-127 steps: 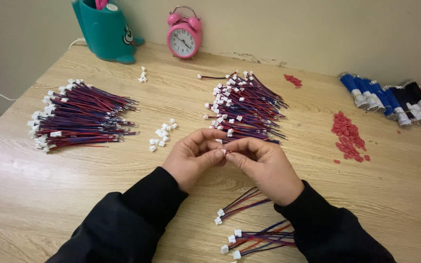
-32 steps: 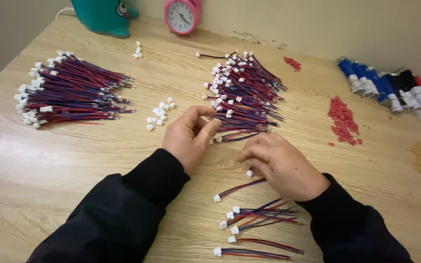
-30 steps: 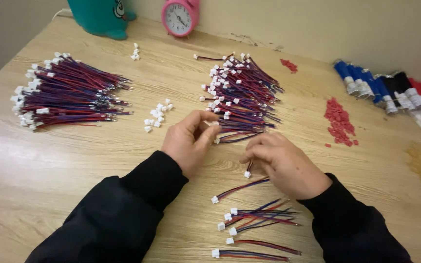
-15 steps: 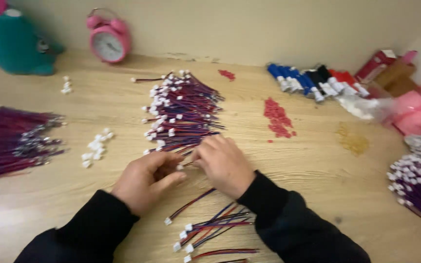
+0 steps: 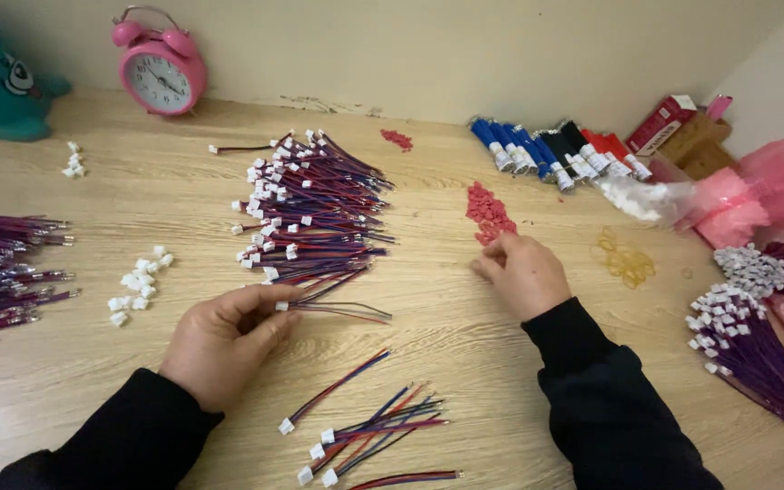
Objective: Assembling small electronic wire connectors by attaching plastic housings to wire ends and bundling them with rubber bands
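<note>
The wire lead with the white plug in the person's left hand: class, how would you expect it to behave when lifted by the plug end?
The wire lead is thin and long, so it would probably droop, not stay straight. It looks very light: the left hand pinches it with fingertips only. Its blocky white plug seems unlikely to roll.

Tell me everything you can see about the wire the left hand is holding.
The wire is a thin pair of red and blue-purple leads with a small white plastic connector at one end. The left hand pinches it at the connector; the leads lie along the wooden table, pointing right, just below the big wire pile.
</note>
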